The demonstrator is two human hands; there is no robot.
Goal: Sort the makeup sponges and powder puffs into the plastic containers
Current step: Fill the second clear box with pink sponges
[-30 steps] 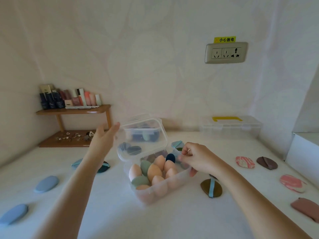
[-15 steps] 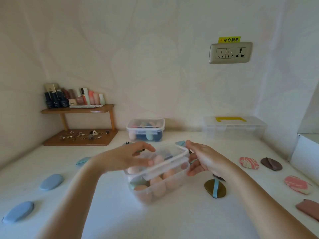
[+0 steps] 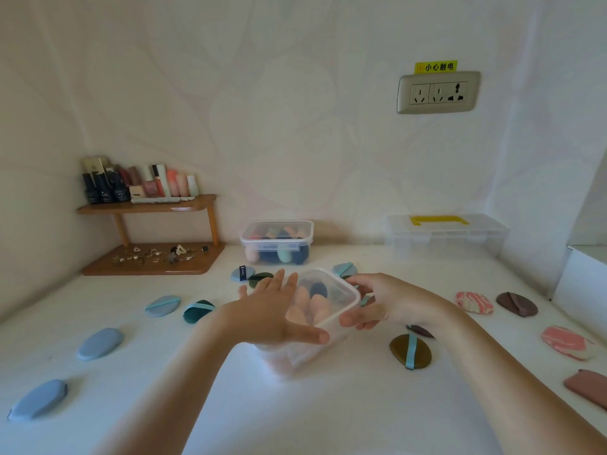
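Sponge container (image 3: 331,292) sits under the flat left hand (image 3: 269,310), gripped by right hand (image 3: 394,303).

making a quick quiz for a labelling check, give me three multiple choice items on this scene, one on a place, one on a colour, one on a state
1. Where does the case stand?
A. front left
B. back right
C. dead centre

2. What colour is its handle?
A. red
B. yellow
C. black

3. How is the left hand?
A. flat on the lid
B. in a fist
C. out of view

Answers:
1 B, it sits in the far right corner.
2 B, the handle on top is plainly yellow.
3 A, straight fingers lie on the lid of the box.
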